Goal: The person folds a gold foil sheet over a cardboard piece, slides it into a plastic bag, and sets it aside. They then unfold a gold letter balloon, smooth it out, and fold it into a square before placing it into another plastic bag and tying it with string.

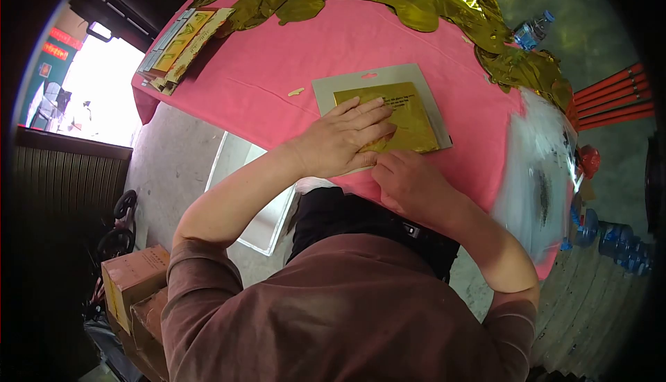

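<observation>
On the pink table (333,46), the gold packet (409,122) lay over a grey card (329,91). The left hand (340,139) pressed flat on the packet, its fingers extended; the right hand (409,181) had its fingers bent at the near edge, but their grasp I cannot tell.

No text is legible; the small dark print (398,100) on the gold sheet (413,123) is unreadable
</observation>
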`<state>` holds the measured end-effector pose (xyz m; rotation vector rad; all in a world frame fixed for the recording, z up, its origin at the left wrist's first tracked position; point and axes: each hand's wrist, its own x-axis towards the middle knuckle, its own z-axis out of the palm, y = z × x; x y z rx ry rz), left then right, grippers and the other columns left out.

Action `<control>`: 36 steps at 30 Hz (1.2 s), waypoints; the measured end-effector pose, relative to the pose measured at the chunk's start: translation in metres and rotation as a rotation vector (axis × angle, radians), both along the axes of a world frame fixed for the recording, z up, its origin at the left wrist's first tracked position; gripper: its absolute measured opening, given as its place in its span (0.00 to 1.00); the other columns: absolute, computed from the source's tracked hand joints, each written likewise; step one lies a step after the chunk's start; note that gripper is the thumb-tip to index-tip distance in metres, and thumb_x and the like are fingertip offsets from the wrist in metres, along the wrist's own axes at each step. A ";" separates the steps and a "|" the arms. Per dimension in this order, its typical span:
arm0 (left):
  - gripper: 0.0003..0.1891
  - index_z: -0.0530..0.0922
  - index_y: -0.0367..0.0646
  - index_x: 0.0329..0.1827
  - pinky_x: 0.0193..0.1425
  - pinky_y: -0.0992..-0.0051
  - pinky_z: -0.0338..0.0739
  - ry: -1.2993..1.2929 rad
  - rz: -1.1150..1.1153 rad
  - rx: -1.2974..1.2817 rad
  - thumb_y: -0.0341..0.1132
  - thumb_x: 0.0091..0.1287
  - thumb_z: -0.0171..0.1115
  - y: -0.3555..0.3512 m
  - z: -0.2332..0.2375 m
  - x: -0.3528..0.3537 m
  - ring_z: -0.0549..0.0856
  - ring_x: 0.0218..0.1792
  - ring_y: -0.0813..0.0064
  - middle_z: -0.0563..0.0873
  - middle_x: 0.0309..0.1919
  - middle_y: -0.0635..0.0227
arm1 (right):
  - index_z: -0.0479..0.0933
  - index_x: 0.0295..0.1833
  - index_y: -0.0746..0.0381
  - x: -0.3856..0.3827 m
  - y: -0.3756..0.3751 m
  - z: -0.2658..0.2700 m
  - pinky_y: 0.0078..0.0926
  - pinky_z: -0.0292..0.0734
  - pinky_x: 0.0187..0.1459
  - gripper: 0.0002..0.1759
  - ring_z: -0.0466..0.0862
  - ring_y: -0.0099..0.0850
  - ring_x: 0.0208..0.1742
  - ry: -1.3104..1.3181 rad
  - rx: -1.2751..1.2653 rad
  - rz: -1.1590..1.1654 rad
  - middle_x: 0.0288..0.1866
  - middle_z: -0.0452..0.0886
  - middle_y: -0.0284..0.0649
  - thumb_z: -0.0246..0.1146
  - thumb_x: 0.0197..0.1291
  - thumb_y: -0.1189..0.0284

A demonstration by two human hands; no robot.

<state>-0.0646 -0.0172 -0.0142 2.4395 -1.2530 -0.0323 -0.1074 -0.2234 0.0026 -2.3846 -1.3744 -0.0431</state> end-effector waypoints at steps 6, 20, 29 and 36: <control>0.28 0.64 0.49 0.69 0.77 0.55 0.49 0.010 0.008 0.008 0.48 0.68 0.56 -0.001 -0.001 0.000 0.57 0.75 0.61 0.62 0.72 0.60 | 0.69 0.34 0.63 -0.010 -0.020 0.007 0.35 0.73 0.47 0.10 0.76 0.42 0.43 0.098 0.230 0.029 0.40 0.73 0.43 0.62 0.45 0.81; 0.19 0.77 0.42 0.56 0.72 0.54 0.59 0.050 -0.142 -0.131 0.38 0.63 0.62 0.002 0.014 0.000 0.63 0.72 0.57 0.72 0.64 0.59 | 0.69 0.31 0.64 -0.065 -0.182 0.074 0.22 0.64 0.28 0.08 0.69 0.29 0.23 0.414 0.138 -0.559 0.27 0.70 0.36 0.64 0.52 0.79; 0.11 0.82 0.42 0.40 0.50 0.63 0.76 -0.176 -0.066 -0.141 0.36 0.57 0.68 0.007 0.031 -0.057 0.81 0.49 0.64 0.84 0.42 0.65 | 0.77 0.48 0.58 -0.042 -0.123 0.034 0.35 0.77 0.33 0.17 0.81 0.38 0.31 0.188 0.051 -0.543 0.34 0.79 0.39 0.68 0.50 0.72; 0.05 0.79 0.39 0.35 0.43 0.69 0.79 -0.174 0.101 -0.375 0.25 0.56 0.67 0.003 0.015 -0.065 0.84 0.38 0.64 0.84 0.34 0.64 | 0.78 0.51 0.59 -0.024 -0.113 0.024 0.30 0.79 0.37 0.20 0.83 0.35 0.36 0.238 0.005 -0.432 0.42 0.80 0.38 0.69 0.49 0.75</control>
